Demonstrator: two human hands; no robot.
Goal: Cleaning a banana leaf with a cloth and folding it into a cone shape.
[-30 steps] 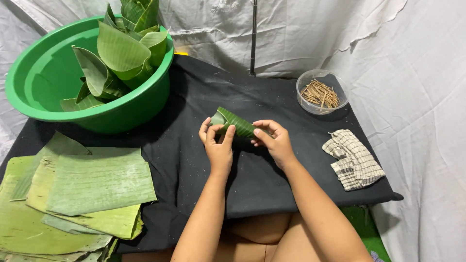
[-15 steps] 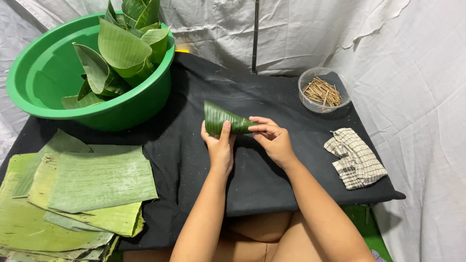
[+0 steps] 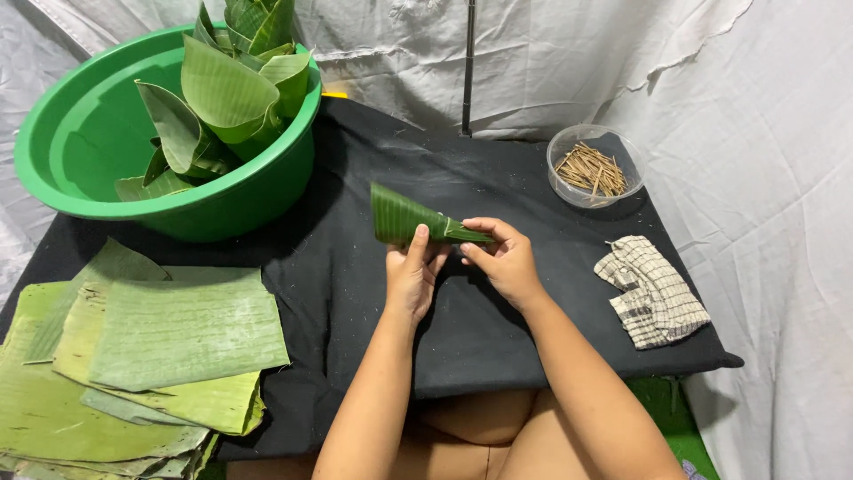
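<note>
Left hand (image 3: 411,277) and right hand (image 3: 503,260) pinch the rolled leaf cone (image 3: 410,219) at its narrow end, keeping it from unrolling.

Both forearms are bare from elbow to wrist, with no sleeve in view. The left hand (image 3: 411,276) and the right hand (image 3: 504,260) carry no glove, ring, watch or bracelet, and the nails are short and plain. At six o'clock, the bare knees show between the arms.
</note>
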